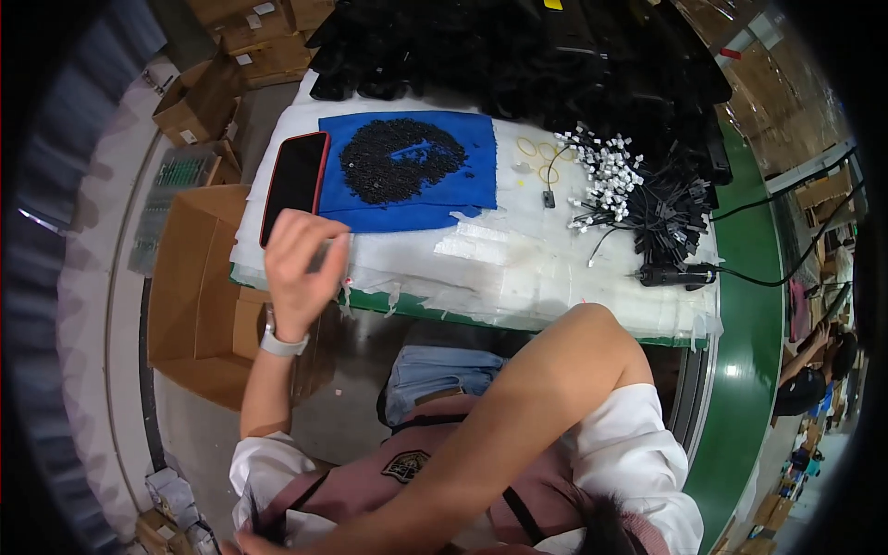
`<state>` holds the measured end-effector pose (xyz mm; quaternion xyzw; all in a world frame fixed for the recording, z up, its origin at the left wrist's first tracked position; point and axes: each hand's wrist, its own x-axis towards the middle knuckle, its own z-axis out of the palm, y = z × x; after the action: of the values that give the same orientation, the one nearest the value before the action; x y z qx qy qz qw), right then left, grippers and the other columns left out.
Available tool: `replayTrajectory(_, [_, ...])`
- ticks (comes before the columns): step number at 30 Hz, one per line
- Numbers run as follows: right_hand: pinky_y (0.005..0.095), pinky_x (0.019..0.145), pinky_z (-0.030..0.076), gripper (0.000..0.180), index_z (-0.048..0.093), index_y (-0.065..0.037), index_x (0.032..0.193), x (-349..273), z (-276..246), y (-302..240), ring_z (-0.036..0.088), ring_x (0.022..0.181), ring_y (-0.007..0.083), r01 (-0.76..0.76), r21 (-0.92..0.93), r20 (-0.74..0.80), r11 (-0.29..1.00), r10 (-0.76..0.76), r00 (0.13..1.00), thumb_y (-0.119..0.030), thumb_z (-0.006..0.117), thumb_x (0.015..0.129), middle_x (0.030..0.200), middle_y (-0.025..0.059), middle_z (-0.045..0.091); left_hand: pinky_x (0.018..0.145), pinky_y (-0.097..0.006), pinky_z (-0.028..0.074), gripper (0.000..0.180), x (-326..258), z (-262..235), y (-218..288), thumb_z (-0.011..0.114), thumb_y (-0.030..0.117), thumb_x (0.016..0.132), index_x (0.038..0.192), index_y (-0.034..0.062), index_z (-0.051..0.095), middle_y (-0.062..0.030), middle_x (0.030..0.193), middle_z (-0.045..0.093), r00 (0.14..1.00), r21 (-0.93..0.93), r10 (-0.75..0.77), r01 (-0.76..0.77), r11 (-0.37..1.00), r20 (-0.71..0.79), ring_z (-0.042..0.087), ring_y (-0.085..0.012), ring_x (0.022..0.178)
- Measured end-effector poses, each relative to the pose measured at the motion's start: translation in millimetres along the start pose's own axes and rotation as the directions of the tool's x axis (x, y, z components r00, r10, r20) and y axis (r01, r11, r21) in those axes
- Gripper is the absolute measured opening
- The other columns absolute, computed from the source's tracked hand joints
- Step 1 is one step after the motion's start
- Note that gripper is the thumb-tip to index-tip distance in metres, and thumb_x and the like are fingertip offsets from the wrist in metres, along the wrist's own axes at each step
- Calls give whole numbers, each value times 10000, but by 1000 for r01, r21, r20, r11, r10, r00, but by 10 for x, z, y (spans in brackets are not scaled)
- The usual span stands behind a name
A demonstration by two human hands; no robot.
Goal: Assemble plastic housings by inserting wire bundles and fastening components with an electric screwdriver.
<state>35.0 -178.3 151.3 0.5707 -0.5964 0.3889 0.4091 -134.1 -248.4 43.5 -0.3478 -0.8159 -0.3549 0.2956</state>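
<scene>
Left hand [301,264] hovers, fingers loosely curled and holding nothing, beside a red-cased phone [294,183] on the white worktop [518,268]; right hand's grip cannot be told.

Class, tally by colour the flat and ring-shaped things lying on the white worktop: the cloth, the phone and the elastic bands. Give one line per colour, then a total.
Blue cloth: 1
Red-edged phone: 1
Yellow elastic bands: 3 that can be made out, two of them overlapping
Total: 5
The small black parts heaped on the cloth are too many to count.
</scene>
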Motion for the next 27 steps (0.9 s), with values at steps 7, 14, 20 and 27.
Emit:
replayTrajectory(7, [389, 738, 480, 344, 542, 57, 1110, -37, -279, 91, 561, 891, 358, -369, 645, 425, 669, 87, 901, -167, 426, 876, 1177, 239, 525, 633, -354, 439, 98, 183, 341, 14, 694, 38, 707, 791, 23, 647, -62, 740, 566, 996, 135, 24, -37, 990, 90, 536, -244, 721])
replayTrajectory(14, [468, 967, 383, 534, 397, -19, 1304, -588, -1166, 610, 456, 1173, 350, -662, 746, 590, 68, 394, 705, -226, 613, 862, 1269, 152, 475, 579, -350, 442, 114, 225, 498, -9, 719, 71, 694, 752, 22, 634, -68, 718, 558, 965, 275, -42, -32, 961, 259, 539, -249, 677])
replayTrajectory(20, [370, 633, 503, 276, 686, 20, 922, -1314, -1756, 517, 608, 818, 333, -671, 677, 369, 304, 648, 666, -183, 697, 736, 982, 194, 615, 568, -346, 449, 97, 255, 538, 48, 693, 43, 713, 763, 17, 615, -75, 712, 546, 945, 349, -192, 92, 933, 264, 553, -252, 676])
replayTrajectory(27, [322, 534, 477, 202, 694, 37, 789, -1605, -1938, 417, 601, 627, 277, -750, 588, 127, 303, 881, 456, -84, 738, 633, 777, 143, 624, 525, -328, 443, 117, 301, 605, 50, 667, 31, 698, 735, 37, 556, -67, 688, 502, 955, 407, -183, 76, 910, 232, 541, -229, 656])
